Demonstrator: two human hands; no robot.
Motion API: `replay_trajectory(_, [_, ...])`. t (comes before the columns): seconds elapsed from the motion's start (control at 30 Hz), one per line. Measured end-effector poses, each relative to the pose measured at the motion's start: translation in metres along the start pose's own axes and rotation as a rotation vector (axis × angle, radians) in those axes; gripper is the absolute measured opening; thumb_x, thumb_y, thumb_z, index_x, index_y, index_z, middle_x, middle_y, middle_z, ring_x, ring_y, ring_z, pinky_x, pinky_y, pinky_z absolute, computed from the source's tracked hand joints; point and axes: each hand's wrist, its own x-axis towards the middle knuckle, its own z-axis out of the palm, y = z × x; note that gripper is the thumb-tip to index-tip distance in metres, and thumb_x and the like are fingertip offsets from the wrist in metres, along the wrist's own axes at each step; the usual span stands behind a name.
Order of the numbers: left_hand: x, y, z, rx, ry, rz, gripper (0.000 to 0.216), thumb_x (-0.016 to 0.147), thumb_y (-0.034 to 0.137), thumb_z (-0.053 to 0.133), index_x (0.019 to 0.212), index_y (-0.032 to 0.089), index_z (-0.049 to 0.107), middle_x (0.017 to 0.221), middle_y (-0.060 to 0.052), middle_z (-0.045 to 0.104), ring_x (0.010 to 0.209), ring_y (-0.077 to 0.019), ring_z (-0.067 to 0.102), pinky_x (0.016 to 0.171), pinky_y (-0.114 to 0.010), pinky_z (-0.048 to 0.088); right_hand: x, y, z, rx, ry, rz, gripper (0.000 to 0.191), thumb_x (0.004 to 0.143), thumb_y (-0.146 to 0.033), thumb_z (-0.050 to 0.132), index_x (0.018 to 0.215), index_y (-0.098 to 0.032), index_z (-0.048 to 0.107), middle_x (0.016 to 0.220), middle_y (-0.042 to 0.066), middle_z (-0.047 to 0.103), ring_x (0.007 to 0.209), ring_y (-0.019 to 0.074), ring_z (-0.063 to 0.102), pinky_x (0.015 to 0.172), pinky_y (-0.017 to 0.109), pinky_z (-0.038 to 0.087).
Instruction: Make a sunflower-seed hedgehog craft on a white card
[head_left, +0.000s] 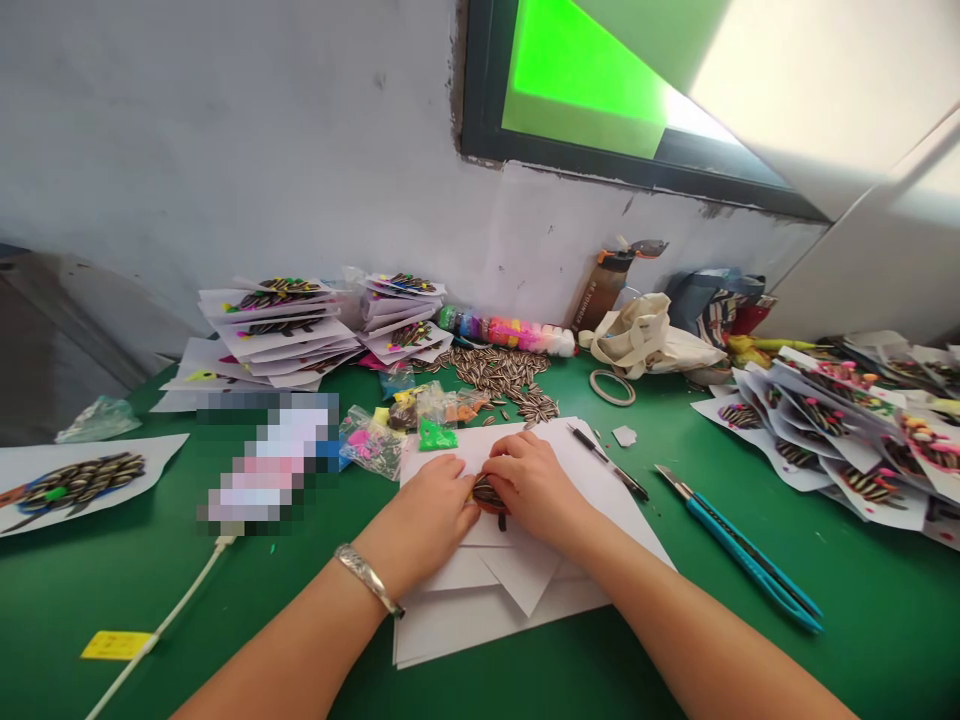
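Between my hands, a small figure of striped sunflower seeds (489, 490) with a bit of orange under it lies on white paper (465, 625). My left hand (439, 512) is closed at its left edge, thumb and fingers against it. From the right, my right hand (531, 488) curls over the figure, its fingertips pressed on the seeds; whether a loose seed is pinched there is hidden. The paper is a stack of several sheets, some turned askew. Just beyond my left fingers is a piece of green clay (437, 434) in a bag.
Loose sunflower seeds (499, 372) are heaped behind the paper. To the right lie a pen (609, 462), a blue utility knife (742, 545) and a tape roll (611, 387). Stacks of seed pictures (274, 330) stand at both sides. A cabled, blurred phone (274, 460) lies left.
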Motion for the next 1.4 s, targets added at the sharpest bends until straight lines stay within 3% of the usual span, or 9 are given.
replay_trajectory(0.2, [0.0010, 0.0005, -0.0004, -0.012, -0.007, -0.007, 0.021, 0.091, 0.018, 0.043, 0.089, 0.016, 0.064, 0.096, -0.009, 0.057, 0.096, -0.0235, 0.053, 0.084, -0.035, 0.046, 0.0006, 0.0035, -0.0062, 0.073, 0.059, 0.009, 0.018, 0.086, -0.010, 0.056, 0.081, -0.019, 0.070, 0.097, 0.005, 0.066, 0.090, 0.0183, 0.053, 0.078, 0.031, 0.035])
replay_trajectory(0.3, [0.0006, 0.0003, -0.0003, -0.021, 0.003, -0.006, 0.020, 0.091, 0.019, 0.043, 0.090, 0.016, 0.063, 0.096, -0.009, 0.057, 0.095, -0.0232, 0.053, 0.083, -0.035, 0.046, -0.0003, 0.0019, -0.0076, -0.049, 0.074, -0.024, 0.018, 0.088, -0.013, 0.054, 0.080, -0.018, 0.068, 0.095, 0.005, 0.066, 0.089, 0.0189, 0.052, 0.077, 0.032, 0.033])
replay_trajectory(0.53, [0.0016, -0.0018, 0.0021, -0.027, 0.025, 0.007, 0.020, 0.091, 0.019, 0.043, 0.088, 0.017, 0.062, 0.097, -0.009, 0.057, 0.093, -0.0223, 0.053, 0.081, -0.034, 0.045, -0.0043, -0.0011, -0.0042, -0.348, 0.082, -0.260, 0.006, 0.087, -0.020, 0.060, 0.085, -0.017, 0.065, 0.096, 0.007, 0.063, 0.092, 0.0220, 0.047, 0.080, 0.037, 0.030])
replay_trajectory(0.9, [0.0000, -0.0020, 0.0037, -0.009, 0.034, 0.018, 0.024, 0.092, 0.020, 0.042, 0.081, 0.016, 0.062, 0.093, -0.008, 0.057, 0.092, -0.0223, 0.053, 0.080, -0.034, 0.046, -0.0021, -0.0030, -0.0031, -0.423, 0.071, -0.310, 0.010, 0.090, -0.022, 0.058, 0.082, -0.017, 0.063, 0.089, 0.007, 0.061, 0.089, 0.0218, 0.045, 0.078, 0.037, 0.030])
replay_trajectory(1.23, [0.0006, -0.0007, 0.0021, -0.011, 0.010, 0.016, 0.026, 0.092, 0.021, 0.040, 0.086, 0.016, 0.066, 0.095, -0.009, 0.057, 0.093, -0.0230, 0.051, 0.083, -0.036, 0.045, -0.0012, -0.0002, -0.0011, -0.307, 0.005, -0.275, 0.005, 0.087, -0.017, 0.060, 0.084, -0.018, 0.064, 0.094, 0.006, 0.062, 0.092, 0.0203, 0.045, 0.079, 0.035, 0.029])
replay_trajectory(1.4, [0.0003, 0.0000, 0.0012, -0.013, 0.012, 0.007, 0.025, 0.092, 0.020, 0.040, 0.088, 0.015, 0.064, 0.097, -0.010, 0.057, 0.095, -0.0235, 0.052, 0.086, -0.036, 0.045, -0.0008, -0.0062, -0.0048, -0.285, -0.035, -0.134, 0.013, 0.091, -0.018, 0.053, 0.081, -0.019, 0.062, 0.093, 0.005, 0.060, 0.090, 0.0197, 0.046, 0.076, 0.033, 0.028])
